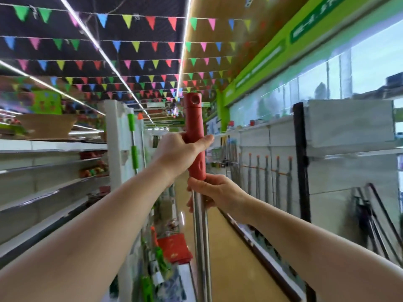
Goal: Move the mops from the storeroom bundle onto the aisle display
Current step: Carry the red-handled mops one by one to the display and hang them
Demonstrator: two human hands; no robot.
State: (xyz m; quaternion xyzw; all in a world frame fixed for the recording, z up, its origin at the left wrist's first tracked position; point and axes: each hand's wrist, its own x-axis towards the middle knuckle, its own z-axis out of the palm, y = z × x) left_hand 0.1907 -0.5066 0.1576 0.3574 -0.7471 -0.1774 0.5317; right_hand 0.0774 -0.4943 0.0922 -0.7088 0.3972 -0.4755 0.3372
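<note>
mop head cut off below, sign lettering blurred, shelf goods indistinct

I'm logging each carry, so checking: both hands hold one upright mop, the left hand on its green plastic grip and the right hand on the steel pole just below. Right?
Nearly. The head view shows the plastic grip under the left hand is red, not green. The right hand does hold the shiny steel pole just below it, and the mop stands upright.

Hands: two, left hand and right hand. Red-gripped mop with steel pole: one, held. Orange-capped mops hung on right display: at least five visible. Green-gripped mop on left shelving: one.
</note>
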